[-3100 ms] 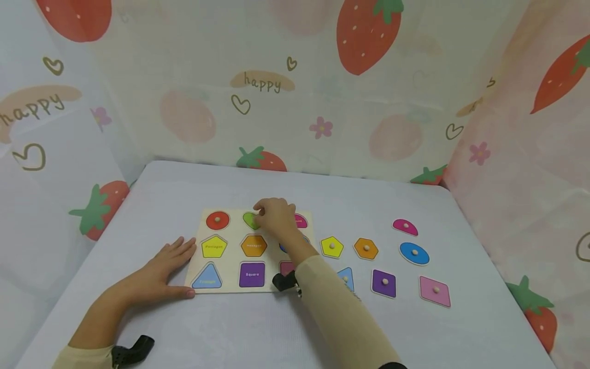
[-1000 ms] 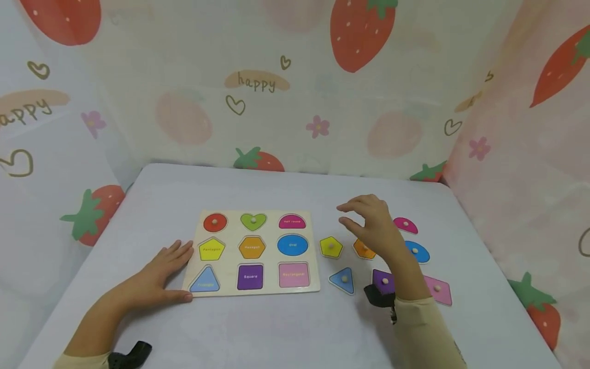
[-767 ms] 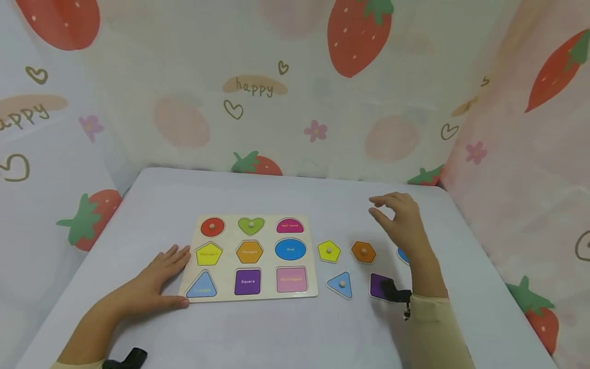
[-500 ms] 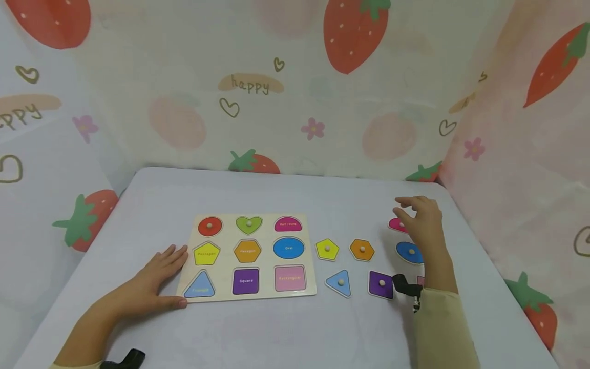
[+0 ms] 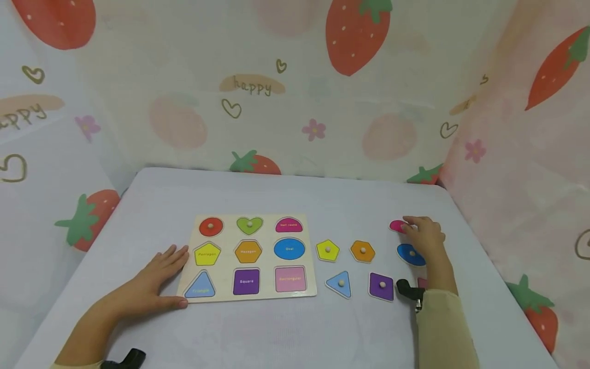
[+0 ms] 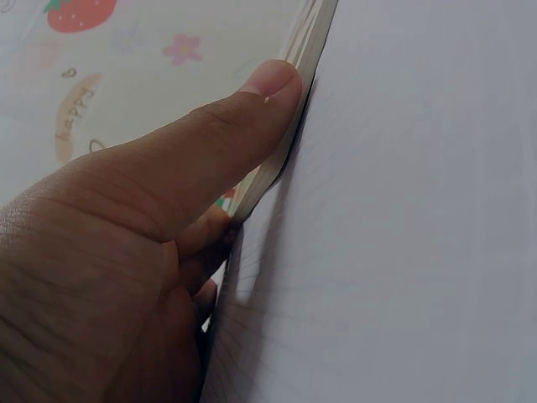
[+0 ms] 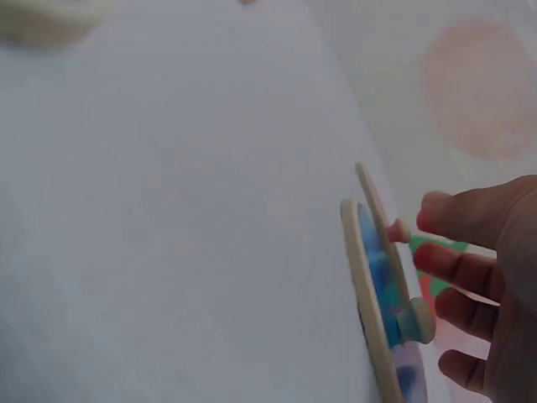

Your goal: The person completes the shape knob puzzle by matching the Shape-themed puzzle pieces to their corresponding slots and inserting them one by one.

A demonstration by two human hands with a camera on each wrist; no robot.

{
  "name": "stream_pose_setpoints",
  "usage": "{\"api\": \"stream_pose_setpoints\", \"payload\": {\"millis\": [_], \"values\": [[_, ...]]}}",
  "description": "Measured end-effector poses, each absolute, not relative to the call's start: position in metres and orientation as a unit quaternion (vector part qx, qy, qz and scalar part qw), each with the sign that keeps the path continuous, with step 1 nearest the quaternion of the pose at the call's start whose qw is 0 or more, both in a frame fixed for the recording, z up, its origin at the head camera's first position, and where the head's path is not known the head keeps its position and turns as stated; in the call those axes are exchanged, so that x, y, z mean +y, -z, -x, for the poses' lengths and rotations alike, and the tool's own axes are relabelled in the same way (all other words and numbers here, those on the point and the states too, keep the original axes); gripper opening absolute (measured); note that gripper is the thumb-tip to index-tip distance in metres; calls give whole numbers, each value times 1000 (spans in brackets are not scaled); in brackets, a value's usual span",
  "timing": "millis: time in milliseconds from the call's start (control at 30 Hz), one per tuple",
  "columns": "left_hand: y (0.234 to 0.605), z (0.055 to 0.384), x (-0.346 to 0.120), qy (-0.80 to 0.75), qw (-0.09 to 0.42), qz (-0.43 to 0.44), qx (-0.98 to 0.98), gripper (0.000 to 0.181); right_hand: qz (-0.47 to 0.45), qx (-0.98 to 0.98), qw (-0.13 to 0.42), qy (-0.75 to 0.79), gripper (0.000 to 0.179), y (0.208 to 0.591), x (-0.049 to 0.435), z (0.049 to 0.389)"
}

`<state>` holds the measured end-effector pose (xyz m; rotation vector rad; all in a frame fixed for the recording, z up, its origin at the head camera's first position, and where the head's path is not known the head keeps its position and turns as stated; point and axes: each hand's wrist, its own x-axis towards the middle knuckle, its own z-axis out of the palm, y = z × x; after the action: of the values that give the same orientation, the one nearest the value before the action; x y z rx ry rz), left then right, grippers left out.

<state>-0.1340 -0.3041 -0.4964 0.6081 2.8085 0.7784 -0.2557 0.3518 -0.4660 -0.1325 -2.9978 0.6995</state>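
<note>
A pale wooden shape puzzle board [image 5: 228,259] lies on the table, with the red circle [image 5: 216,231] and green heart [image 5: 243,224] seated in its top row. My left hand [image 5: 149,287] is spread at the board's left side, its thumb along the edge in the left wrist view. At the far right, my right hand [image 5: 426,237] is over the magenta half-round piece [image 5: 395,225]. In the right wrist view, thumb and index finger stand on either side of that piece's knob [image 7: 398,231], a small gap showing. The blue oval piece [image 5: 409,254] lies just below this hand.
Loose knobbed pieces lie right of the board: yellow pentagon [image 5: 322,254], orange hexagon [image 5: 357,253], blue triangle [image 5: 336,287], purple square [image 5: 377,292]. A pink rectangle [image 5: 422,283] is mostly hidden by my right wrist. Strawberry-print cloth [image 5: 276,128] hangs behind the table.
My right hand has left the green heart, moved right across the table and come down over the half-round piece. My left hand has stayed at the board's edge.
</note>
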Motion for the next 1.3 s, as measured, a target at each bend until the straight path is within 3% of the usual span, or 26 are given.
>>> {"api": "stream_pose_setpoints", "payload": {"millis": [567,1300], "values": [[496,134,-305,-260,87,-192,942,113,66,-974,43,-211,32,478,351,264],[496,134,-303,-258,99,-180,944,116,81,-964,49,-250,31,468,346,259]]}}
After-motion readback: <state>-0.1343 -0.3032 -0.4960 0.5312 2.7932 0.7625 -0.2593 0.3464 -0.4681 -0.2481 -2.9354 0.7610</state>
